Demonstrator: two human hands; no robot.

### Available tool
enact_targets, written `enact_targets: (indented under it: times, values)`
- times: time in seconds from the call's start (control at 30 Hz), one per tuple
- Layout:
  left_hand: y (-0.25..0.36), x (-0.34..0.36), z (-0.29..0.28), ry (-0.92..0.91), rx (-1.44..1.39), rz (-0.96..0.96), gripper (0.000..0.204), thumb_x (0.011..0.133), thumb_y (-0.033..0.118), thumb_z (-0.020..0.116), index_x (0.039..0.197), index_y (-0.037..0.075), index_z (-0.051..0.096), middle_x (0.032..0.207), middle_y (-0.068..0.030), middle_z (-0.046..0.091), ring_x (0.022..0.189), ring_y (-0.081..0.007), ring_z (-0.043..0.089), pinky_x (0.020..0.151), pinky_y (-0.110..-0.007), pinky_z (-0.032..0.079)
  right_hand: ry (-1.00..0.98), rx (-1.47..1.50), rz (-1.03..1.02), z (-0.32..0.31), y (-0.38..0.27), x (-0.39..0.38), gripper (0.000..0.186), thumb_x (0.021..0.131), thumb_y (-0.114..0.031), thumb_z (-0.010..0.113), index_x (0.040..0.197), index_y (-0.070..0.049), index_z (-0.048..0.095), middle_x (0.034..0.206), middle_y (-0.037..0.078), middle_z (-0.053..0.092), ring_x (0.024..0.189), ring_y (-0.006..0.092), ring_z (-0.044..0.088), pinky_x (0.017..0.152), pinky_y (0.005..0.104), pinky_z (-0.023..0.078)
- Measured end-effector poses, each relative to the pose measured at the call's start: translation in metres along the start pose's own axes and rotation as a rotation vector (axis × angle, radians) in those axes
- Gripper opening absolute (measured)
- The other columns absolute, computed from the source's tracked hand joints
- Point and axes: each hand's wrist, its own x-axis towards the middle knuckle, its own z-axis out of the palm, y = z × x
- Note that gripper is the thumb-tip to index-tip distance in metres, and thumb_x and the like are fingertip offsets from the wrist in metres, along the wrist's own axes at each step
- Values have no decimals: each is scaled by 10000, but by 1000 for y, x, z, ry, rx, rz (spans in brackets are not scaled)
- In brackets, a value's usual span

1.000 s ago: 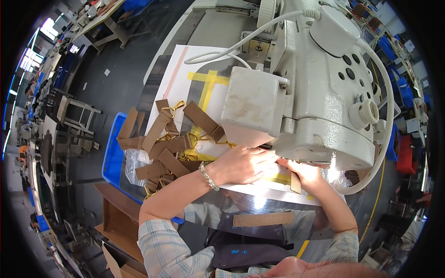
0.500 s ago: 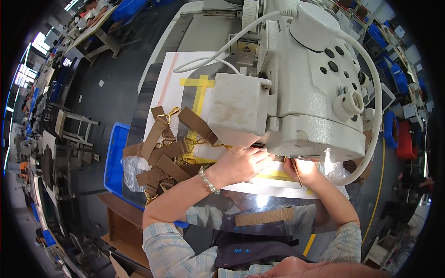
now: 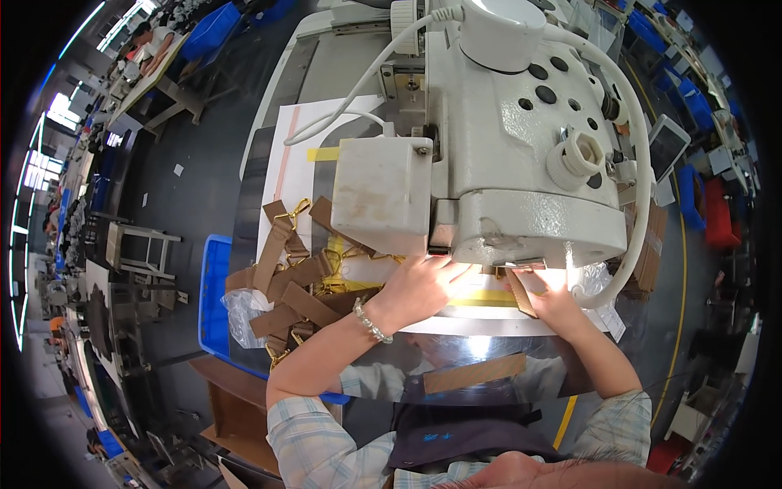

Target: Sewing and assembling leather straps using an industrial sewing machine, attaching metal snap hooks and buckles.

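A white industrial sewing machine [image 3: 521, 138] fills the upper middle of the head view. My left hand [image 3: 419, 285] lies flat on the white work surface just under the machine's head, fingers pointing toward the needle area, which is hidden. My right hand [image 3: 550, 297] presses on a brown strap piece [image 3: 520, 292] beside the lit spot under the machine. A pile of brown straps with gold clips [image 3: 297, 277] lies to the left of my left hand. A beaded bracelet [image 3: 372, 322] is on my left wrist.
A blue bin [image 3: 213, 301] stands left of the table. A single brown strap [image 3: 472, 373] lies on the shiny table edge near me. A phone [image 3: 666, 145] rests right of the machine. Clear plastic bags sit at both table sides. Other workstations line the far left.
My head has moved closer, so the machine looms larger. My left hand has slid right toward the needle area. My right hand stays on the strap piece.
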Motion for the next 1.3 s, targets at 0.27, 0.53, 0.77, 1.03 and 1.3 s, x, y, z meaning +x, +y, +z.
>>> enact_targets:
  times: [0.27, 0.53, 0.77, 1.03, 1.3]
  values:
    - [2, -6, 4, -101, 40, -28, 362, 789, 213, 530, 1134, 118, 585, 1033, 53, 593, 885, -89, 581, 767, -301, 417, -6, 190, 17, 5, 14, 3, 240, 786, -77, 678, 1019, -31, 646, 983, 102, 646, 906, 223, 616, 804, 320, 472]
    - [1, -7, 3, -31, 9, -23, 316, 801, 197, 522, 1097, 112, 595, 1073, 41, 596, 914, -92, 590, 803, -290, 423, 2, 101, -77, 0, 12, 15, 278, 710, -63, 730, 982, -50, 672, 935, 100, 664, 882, 224, 634, 816, 339, 483]
    - [-2, -3, 0, 27, -35, -31, 297, 789, 164, 535, 1073, 112, 606, 984, 32, 608, 810, -94, 597, 704, -258, 458, 50, 134, 73, 9, 13, 13, 266, 717, -74, 719, 967, -3, 659, 912, 134, 660, 855, 262, 635, 792, 319, 481]
    - [0, -3, 3, 103, -30, -11, 287, 787, 156, 543, 1062, 99, 601, 899, 35, 609, 719, -105, 606, 621, -259, 471, -9, 138, 23, 10, -8, 19, 291, 706, -41, 698, 986, 8, 637, 906, 137, 636, 827, 263, 622, 761, 322, 476]
    - [1, -9, 8, -1, 3, -16, 205, 746, 181, 562, 933, 134, 632, 1082, 28, 569, 1008, -108, 534, 869, -316, 388, 38, -188, -110, 16, -21, 20, 239, 697, -14, 682, 933, 7, 647, 814, 129, 634, 750, 281, 616, 696, 366, 485]
